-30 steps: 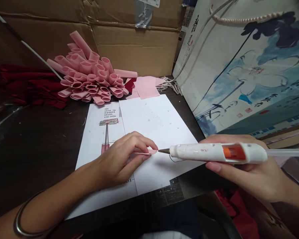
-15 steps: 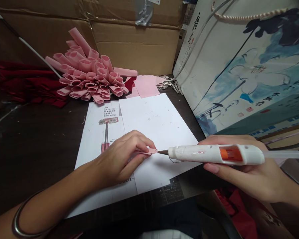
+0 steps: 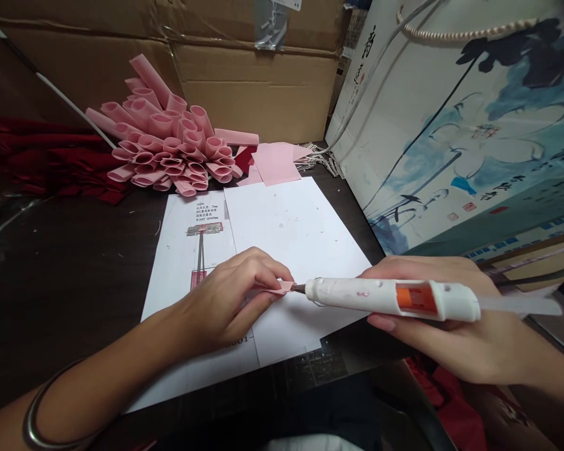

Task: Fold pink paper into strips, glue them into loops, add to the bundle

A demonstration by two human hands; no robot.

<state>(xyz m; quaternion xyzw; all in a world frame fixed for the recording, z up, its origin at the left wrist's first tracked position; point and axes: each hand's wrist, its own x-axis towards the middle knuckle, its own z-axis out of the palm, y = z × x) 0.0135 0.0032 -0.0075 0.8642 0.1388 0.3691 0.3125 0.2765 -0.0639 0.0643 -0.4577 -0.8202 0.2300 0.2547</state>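
Note:
Over the white paper sheets (image 3: 291,225), my left hand (image 3: 239,291) pinches a small pink paper piece (image 3: 282,287) between thumb and fingers. Most of that piece is hidden by the hand. My right hand (image 3: 470,332) is wrapped around a white hot glue gun (image 3: 352,294), with a clear glue stick (image 3: 521,305) poking out of its back end. The gun's dark metal nozzle (image 3: 299,288) points left and meets the edge of the pink piece.
A heap of rolled pink paper tubes (image 3: 169,138) lies at the back left, beside dark red pieces (image 3: 61,160). Flat pink sheets (image 3: 277,161) and metal clips (image 3: 326,161) sit behind the paper. A cardboard box (image 3: 254,94) and a painted bag (image 3: 460,138) stand behind and right.
My right hand has shifted left with the glue gun, bringing the nozzle from just beside the pink piece onto its edge. The left hand has stayed nearly still.

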